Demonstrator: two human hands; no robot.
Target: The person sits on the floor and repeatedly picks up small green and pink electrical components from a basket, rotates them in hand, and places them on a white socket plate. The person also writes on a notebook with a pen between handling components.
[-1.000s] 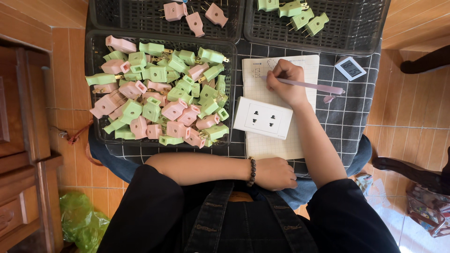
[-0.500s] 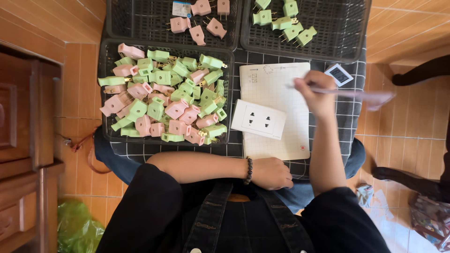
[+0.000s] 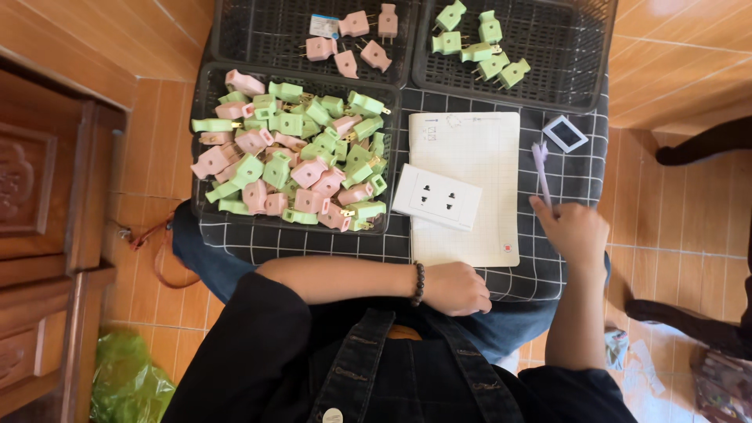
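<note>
**A:** While the right hand point(image 3: 576, 231) sits on the checked cloth, where exactly is the pale lilac pen point(image 3: 541, 166)?

**B:** It's lying on the dark grid-patterned cloth point(image 3: 583, 176), just right of the open squared-paper notebook point(image 3: 470, 168). Its lower end reaches the right hand's fingertips point(image 3: 539, 205), and honestly I can't tell if they're pinching it or just touching it. The fingers look loosely curled, not spread.

**A:** And the other hand?

**B:** The left hand point(image 3: 458, 288) is curled into a loose fist at the near edge of the cloth, holding nothing, forearm lying across the lap with a dark bead bracelet point(image 3: 419, 283) at the wrist.

**A:** What's around it all?

**B:** A white wall socket plate point(image 3: 437, 197) lies on the notebook's lower left corner. A small white square card with a dark frame point(image 3: 565, 133) sits beside the pen, up and to the right. Left of the notebook, a black plastic mesh tray point(image 3: 205, 82) is heaped with pink and green plastic plugs point(image 3: 294, 168). Behind that, one black tray holds a few pink plugs point(image 3: 352, 39), and the one next to it a few green plugs point(image 3: 478, 43).
</note>
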